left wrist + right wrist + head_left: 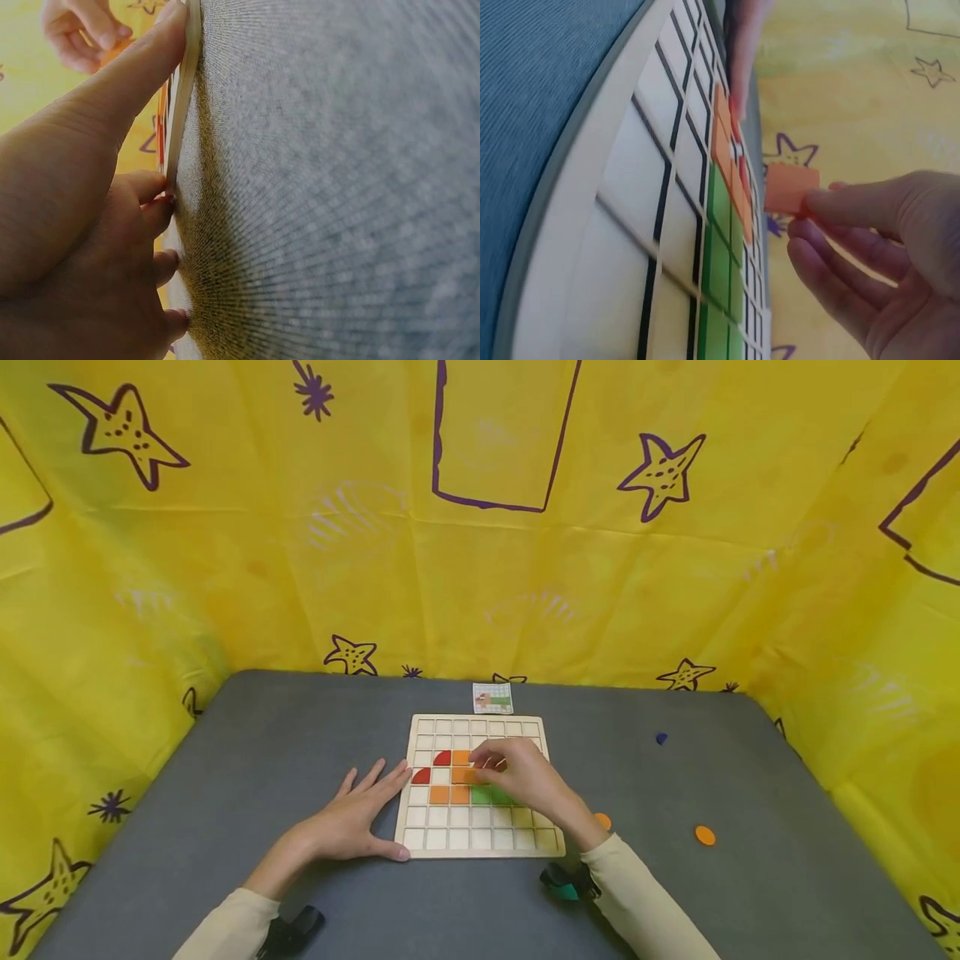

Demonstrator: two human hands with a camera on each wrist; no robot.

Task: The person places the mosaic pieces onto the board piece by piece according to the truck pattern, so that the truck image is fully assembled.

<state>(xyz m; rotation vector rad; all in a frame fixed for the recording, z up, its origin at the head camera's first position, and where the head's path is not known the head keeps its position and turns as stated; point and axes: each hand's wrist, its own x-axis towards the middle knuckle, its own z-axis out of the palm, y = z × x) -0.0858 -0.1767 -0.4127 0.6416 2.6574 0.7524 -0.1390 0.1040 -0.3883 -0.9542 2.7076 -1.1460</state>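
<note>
A pale wooden grid board [480,852] lies on the grey table. My right hand [522,777] is over its middle and pinches an orange square tile [791,189] between thumb and fingers. In the right wrist view that tile is held up off the board. My left hand [348,817] has its fingers spread along the board's left edge, with the thumb at the near left corner. Two red quarter-circle tiles [422,776], several orange square tiles [438,795] and a row of green tiles [480,794] sit in the cells. My right hand partly hides the green row.
A small picture card [492,698] lies just behind the board. To the right are an orange round piece [705,835], another orange piece [602,820] partly behind my right wrist, and a small dark blue piece [661,738]. A yellow patterned cloth [480,577] hangs around the table.
</note>
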